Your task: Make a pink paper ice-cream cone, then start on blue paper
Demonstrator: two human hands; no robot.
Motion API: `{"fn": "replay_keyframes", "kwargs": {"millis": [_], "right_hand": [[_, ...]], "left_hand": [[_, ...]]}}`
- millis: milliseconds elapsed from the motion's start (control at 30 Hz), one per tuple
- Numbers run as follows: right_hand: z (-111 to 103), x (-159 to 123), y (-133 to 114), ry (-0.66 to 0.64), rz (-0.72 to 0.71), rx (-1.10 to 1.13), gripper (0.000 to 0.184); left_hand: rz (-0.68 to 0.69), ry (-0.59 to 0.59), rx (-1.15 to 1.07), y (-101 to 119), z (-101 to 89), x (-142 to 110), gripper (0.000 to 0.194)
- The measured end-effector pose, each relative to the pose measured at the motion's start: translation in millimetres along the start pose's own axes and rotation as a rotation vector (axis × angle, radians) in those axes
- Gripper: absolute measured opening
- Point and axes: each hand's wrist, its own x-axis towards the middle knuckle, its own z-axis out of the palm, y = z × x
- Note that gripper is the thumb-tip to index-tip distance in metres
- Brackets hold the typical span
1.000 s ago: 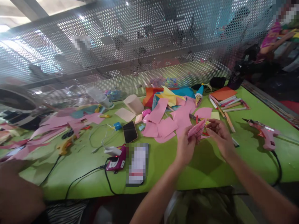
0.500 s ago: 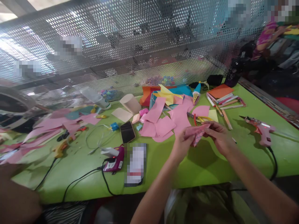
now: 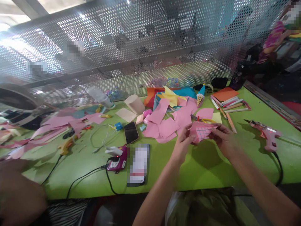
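Between my two hands is a small piece of pink paper (image 3: pixel 202 132) with a dark grid drawn on its lighter face, held just above the green table. My left hand (image 3: pixel 184 139) pinches its left edge, fingers closed. The right edge is gripped by the thumb and fingers of my right hand (image 3: pixel 221 136). Just behind the paper lie pliers with yellow handles (image 3: pixel 208 121), partly hidden. Pink paper sheets (image 3: pixel 167 128) are spread beyond my left hand. Farther back, a small paper cone with a blue top and a similar grid (image 3: pixel 199 98) rests on the table.
A pink glue gun (image 3: pixel 268 135) lies to the right, its cord over the table edge. Markers (image 3: pixel 232 103) sit behind my right hand. Leftward are a phone (image 3: pixel 131 132), a purple power socket (image 3: pixel 117 160), a tissue roll (image 3: pixel 135 104) and a yellow glue gun (image 3: pixel 67 146). Another person's arm (image 3: pixel 22 191) is at lower left.
The pink paper has been turned and opened out, so its gridded face now shows more. My hands stay on its two edges. The view has shifted slightly.
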Motion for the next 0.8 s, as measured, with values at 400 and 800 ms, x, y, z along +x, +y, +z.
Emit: {"fn": "replay_keyframes", "kwargs": {"millis": [400,800], "right_hand": [[1,0,1,-0.004,0.072,0.043,0.03],[5,-3,-3,-0.035,0.076,0.016,0.029]], "left_hand": [[0.327,0.125,0.354,-15,1.9,1,0.056],[0.495,0.137,0.604,-10,-1.1,3,0.041]]}}
